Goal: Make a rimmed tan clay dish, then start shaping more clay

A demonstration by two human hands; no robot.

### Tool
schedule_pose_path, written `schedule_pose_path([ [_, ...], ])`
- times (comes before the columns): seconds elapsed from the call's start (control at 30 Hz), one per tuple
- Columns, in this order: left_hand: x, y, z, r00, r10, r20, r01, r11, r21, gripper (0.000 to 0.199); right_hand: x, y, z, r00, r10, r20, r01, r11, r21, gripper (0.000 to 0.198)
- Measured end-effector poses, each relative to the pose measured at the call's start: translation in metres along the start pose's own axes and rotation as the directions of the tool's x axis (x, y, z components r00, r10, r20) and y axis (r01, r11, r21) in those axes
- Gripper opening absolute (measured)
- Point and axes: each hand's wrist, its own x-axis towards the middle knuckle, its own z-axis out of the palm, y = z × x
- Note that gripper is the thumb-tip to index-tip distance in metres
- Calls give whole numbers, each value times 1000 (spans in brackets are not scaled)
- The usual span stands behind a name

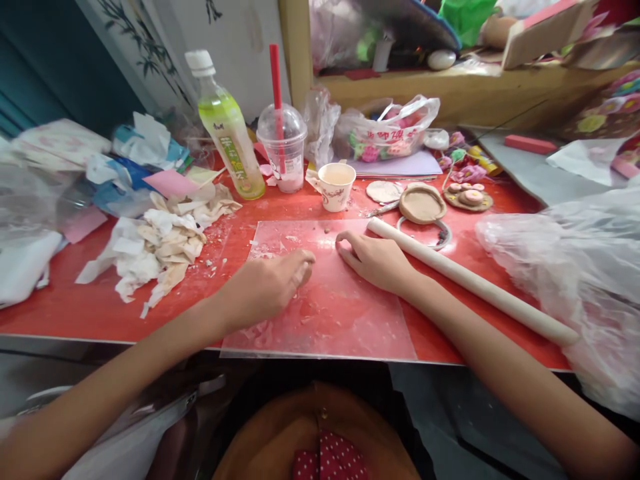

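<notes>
My left hand [270, 283] is over the clear plastic sheet [350, 327], its fingers curled together; whatever may be between them is hidden. My right hand [374, 261] rests at the sheet's right side, thumb and forefinger apart, with nothing visible between them. A small brown crumb [327, 231] lies just beyond its fingertips. Pale smears and bits of residue mark the sheet. Beside my right hand lies a long white rolling rod [465, 280]. Behind it is a round shallow clay dish [421, 203], partly over a grey ring [443, 235].
A paper cup [337, 190], a lidded plastic cup [284, 150] with a red straw and a green drink bottle [230, 137] stand behind the sheet. Crumpled tissues [165, 243] lie left. A clear plastic bag [570, 267] lies right. A decorated clay disc [469, 198] sits near the dish.
</notes>
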Motion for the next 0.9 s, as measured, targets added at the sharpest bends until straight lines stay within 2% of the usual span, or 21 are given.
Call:
schedule_pose_path([
  [0.1, 9, -5, -18, 979, -192, -76, 150, 915, -375, 33, 0, 0, 1, 1000, -1, -1, 1, 1000, 2, 31],
  [0.17, 17, -6, -17, 960, -252, -122, 164, 859, -484, 36, 0, 1, 1, 1000, 4, -3, -4, 1000, 0, 31],
  [0.23, 26, -8, -6, 972, -227, -54, 187, 896, -402, 38, 0, 1, 1, 1000, 8, -4, -8, 1000, -3, 31],
  [0.27, 30, -10, 2, 981, -188, 49, 194, 934, -299, 38, 0, 1, 1, 1000, 8, -4, -8, 1000, -5, 31],
  [0.3, 33, -12, 8, 974, -172, 148, 199, 961, -192, 39, 0, 1, 1, 1000, 8, -4, -8, 1000, -6, 31],
  [0.37, 39, -18, 15, 957, -189, 222, 200, 979, -29, 40, 0, 1, 1, 1000, 4, -5, -4, 1000, -7, 31],
  [0.47, 45, -28, 4, 962, -222, 158, 219, 975, 34, 42, 0, 1, 1, 1000, 0, -5, 0, 1000, -4, 31],
  [0.53, 50, -31, -13, 974, -219, 60, 224, 968, -110, 36, 0, 1, 0, 1000, -1, -4, 1, 1000, -3, 32],
  [0.57, 54, -31, -21, 977, -215, -9, 206, 946, -250, 36, 0, 1, 0, 1000, -1, -3, 1, 1000, -2, 32],
  [0.6, 57, -29, -27, 975, -211, -69, 163, 890, -425, 41, 0, 1, 0, 1000, -2, -2, 2, 1000, -2, 32],
  [0.63, 61, -27, -29, 968, -218, -125, 100, 790, -605, 46, 0, 1, 0, 1000, -3, -2, 3, 1000, -2, 32],
  [0.7, 70, -20, -23, 956, -253, -147, 0, 501, -866, 53, 0, 0, 0, 1000, -4, 0, 4, 1000, -4, 32],
  [0.77, 79, -13, -5, 959, -281, -36, 48, 288, -956, 55, 0, 0, 0, 1000, -4, 1, 4, 1000, -9, 32],
  [0.83, 89, -8, 9, 955, -220, 200, 243, 184, -952, 59, 0, 1, 0, 1000, -4, 2, 4, 1000, -13, 32],
  [0.87, 93, -6, 11, 939, -203, 278, 312, 157, -937, 59, 0, 1, 1, 1000, -5, 3, 5, 1000, -14, 32],
  [0.9, 97, -4, 8, 938, -168, 303, 326, 128, -937, 60, 0, 1, 1, 1000, -6, 3, 6, 1000, -14, 32],
])
